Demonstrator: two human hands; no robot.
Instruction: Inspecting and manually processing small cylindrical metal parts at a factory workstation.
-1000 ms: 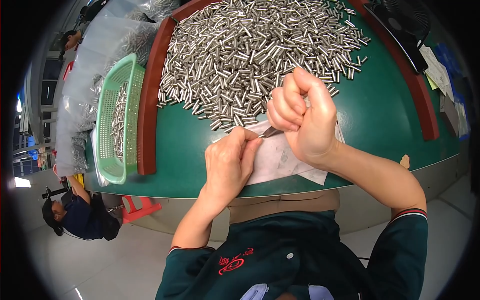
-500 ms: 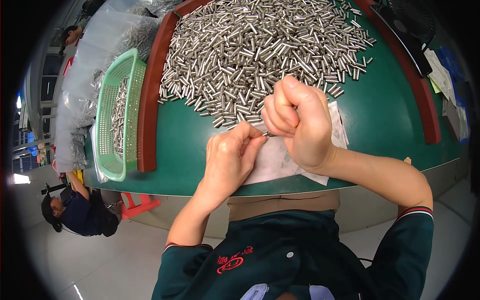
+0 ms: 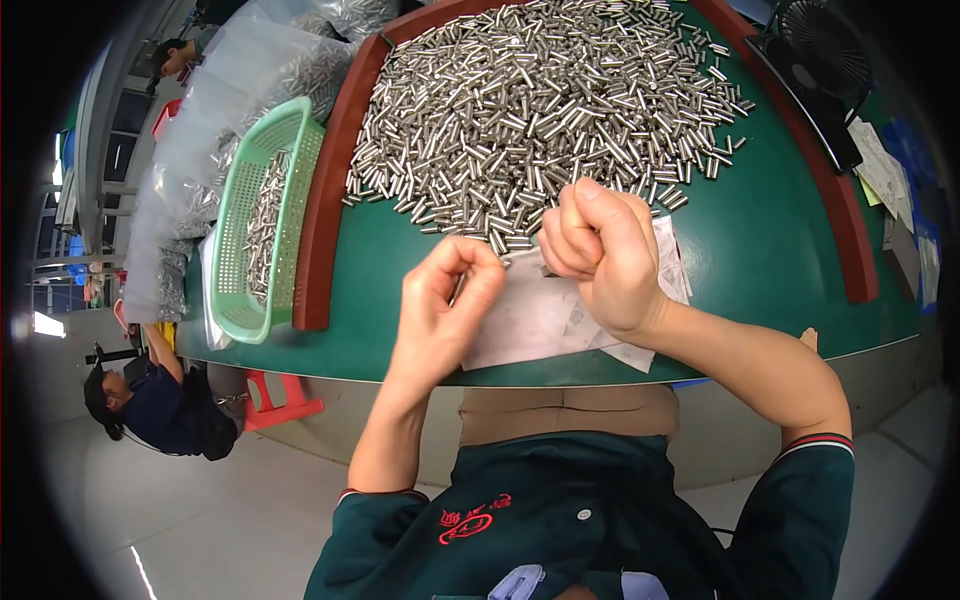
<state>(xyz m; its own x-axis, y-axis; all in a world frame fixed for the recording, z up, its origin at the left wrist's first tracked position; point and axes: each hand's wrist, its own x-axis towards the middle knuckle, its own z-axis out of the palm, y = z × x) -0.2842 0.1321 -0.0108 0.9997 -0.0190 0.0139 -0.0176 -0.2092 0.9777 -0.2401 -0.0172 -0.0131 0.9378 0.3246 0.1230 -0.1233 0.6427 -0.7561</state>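
Thumb and forefinger of my left hand (image 3: 440,310) are pinched together, with the end of a small shiny metal pin (image 3: 505,262) showing at the tips. My right hand (image 3: 612,258) is closed in a fist a little to the right, knuckles up. What lies inside that fist is hidden. Both hands are over a whitish, smudged sheet (image 3: 530,325) at the near edge of the green table (image 3: 770,260). Just beyond them spreads a big heap of short metal pins (image 3: 540,110).
Dark red rails (image 3: 335,190) border the heap. A green basket (image 3: 235,290) with pins stands left, beside clear bags of metal parts (image 3: 215,130). A black fan (image 3: 820,60) and papers (image 3: 880,160) are at right. Another person (image 3: 160,405) is at the left, near a red stool (image 3: 285,400).
My left hand has moved left, away from my right fist, and the gap between them is wider. The whole view has shifted slightly.
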